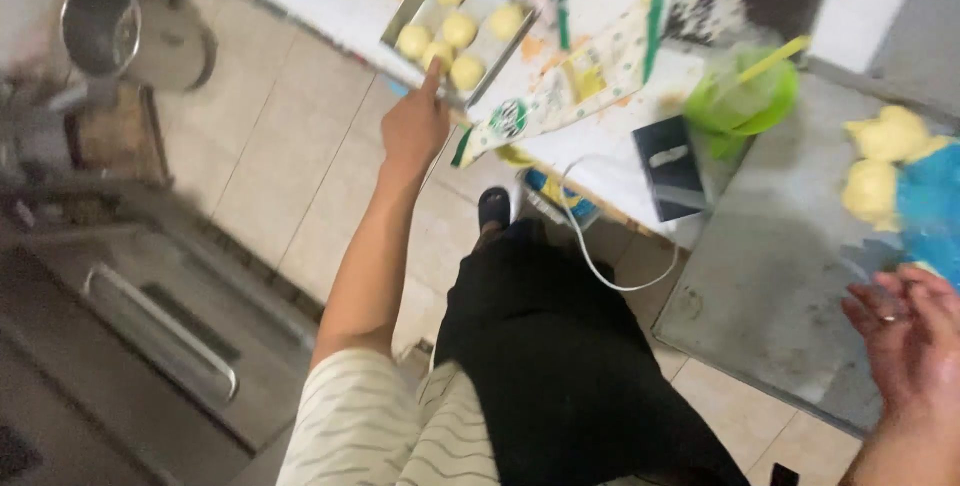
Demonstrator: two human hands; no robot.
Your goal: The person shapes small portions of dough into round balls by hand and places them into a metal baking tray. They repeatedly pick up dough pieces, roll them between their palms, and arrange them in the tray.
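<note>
Metal tray (405,18) | round pale dough balls (459,30) | left hand (415,124) touches edge (fingers unclear)

The left hand (415,124) reaches out, its index finger touching the edge of a rectangular metal baking tray (404,8) holding round pale-yellow dough balls (459,30). The right hand (912,331), fingers spread, rests on a grey metal worktop (770,276) near lumps of yellow dough (885,136).
</note>
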